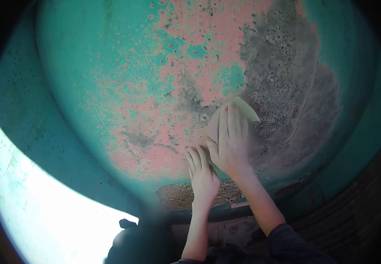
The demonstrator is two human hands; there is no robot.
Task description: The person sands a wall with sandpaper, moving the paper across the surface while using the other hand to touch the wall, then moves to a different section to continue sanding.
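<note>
My right hand (232,143) presses a pale, bent sheet of sandpaper (247,109) against a curved painted panel (80,79). Its fingers lie together and stretched over the sheet, whose right edge curls up from the surface. Lower and to the left, my left hand (203,178) rests its fingertips on the panel, fingers extended and holding nothing. Around the sheet, the green paint gives way to a worn pink layer (168,132) and a rough, pitted grey patch (283,75). The sheet's underside is hidden.
Along the panel's lower edge runs a brown, corroded-looking strip (173,196). A green surface (27,127) curves past on the left, beside a glaring white area (36,202). A dark rounded shape (142,244) stands at the bottom, and dark slatted material (353,211) lies lower right.
</note>
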